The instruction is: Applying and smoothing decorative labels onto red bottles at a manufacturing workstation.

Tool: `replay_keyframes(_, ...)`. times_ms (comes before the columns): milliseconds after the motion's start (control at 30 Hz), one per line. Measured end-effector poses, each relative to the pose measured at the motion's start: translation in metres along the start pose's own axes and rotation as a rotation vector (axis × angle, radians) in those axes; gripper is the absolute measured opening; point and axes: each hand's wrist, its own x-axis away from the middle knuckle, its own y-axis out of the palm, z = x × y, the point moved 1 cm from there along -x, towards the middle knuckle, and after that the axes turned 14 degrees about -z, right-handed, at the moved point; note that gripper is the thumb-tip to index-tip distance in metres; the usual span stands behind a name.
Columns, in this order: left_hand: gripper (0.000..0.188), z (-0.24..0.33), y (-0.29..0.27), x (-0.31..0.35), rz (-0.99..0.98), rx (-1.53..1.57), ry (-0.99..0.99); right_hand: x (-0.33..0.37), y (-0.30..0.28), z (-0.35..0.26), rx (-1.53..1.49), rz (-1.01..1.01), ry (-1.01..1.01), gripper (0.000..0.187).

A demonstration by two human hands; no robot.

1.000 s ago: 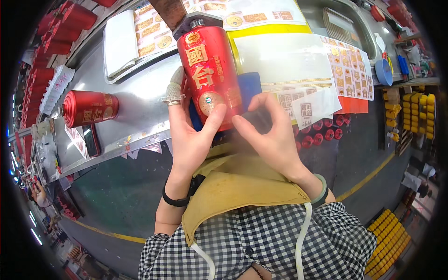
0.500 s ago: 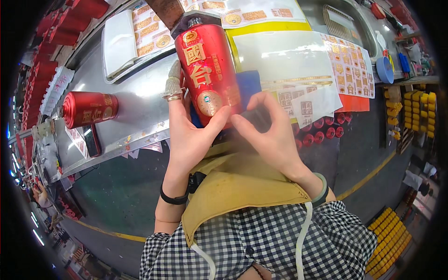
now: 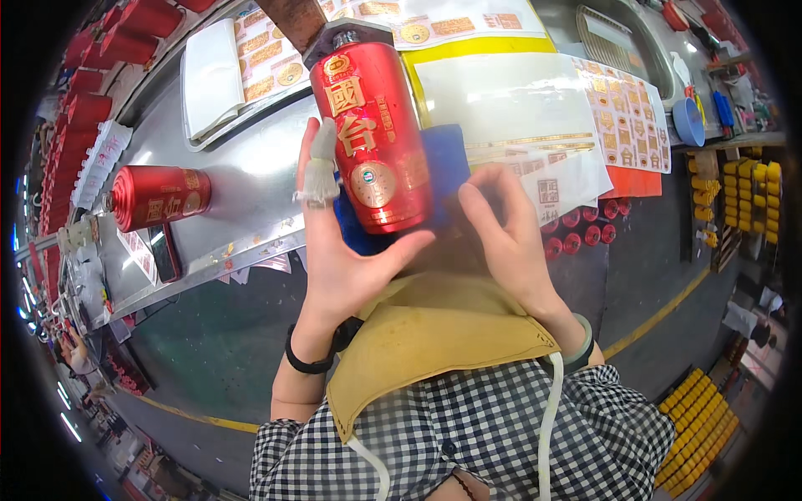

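Red bottle [image 3: 372,142] lying over a blue pad [image 3: 449,157] on the metal table [image 3: 267,179], neck at a grey holder [image 3: 376,32], left hand [image 3: 338,271] with fingers spread loosely about its lower end, right hand [image 3: 514,246] just beside, fingers curled, whether pinched together unclear.

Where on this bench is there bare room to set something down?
The widest bare patch of the bench lies between the left-hand red bottle and your left hand, below the folded white sheets. Right of that it's crowded: the nearer red bottle, blue pad and label sheets.
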Motion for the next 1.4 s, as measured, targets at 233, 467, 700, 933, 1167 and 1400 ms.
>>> replay_keyframes(233, 0.043, -0.018, 0.0, 0.017, 0.108, -1.022, 0.428, -0.002, -0.003, -0.005, 0.111, 0.021, -0.132, 0.016)
replay_keyframes(467, 0.028, -0.018, 0.006, 0.018, 0.201, -0.998, 0.466, 0.001, -0.005, -0.009, 0.119, 0.041, -0.163, 0.014)
replay_keyframes(700, 0.046, -0.037, 0.008, 0.035, 0.358, -0.982, 0.357, 0.004, 0.019, -0.027, 0.222, 0.05, -0.314, 0.013)
replay_keyframes(933, 0.039, -0.04, 0.008, 0.032, 0.339, -1.064, 0.408, 0.002, -0.001, -0.004, 0.473, 0.135, -0.25, 0.015)
replay_keyframes(1167, 0.03, -0.033, 0.01, 0.032, 0.297, -1.181, 0.449, 0.004, 0.006, -0.02, 0.326, 0.148, -0.31, 0.015)
replay_keyframes(1400, 0.035, -0.037, 0.012, 0.042, 0.457, -1.071, 0.374, 0.004, 0.026, -0.021, 0.418, 0.064, -0.407, 0.014)
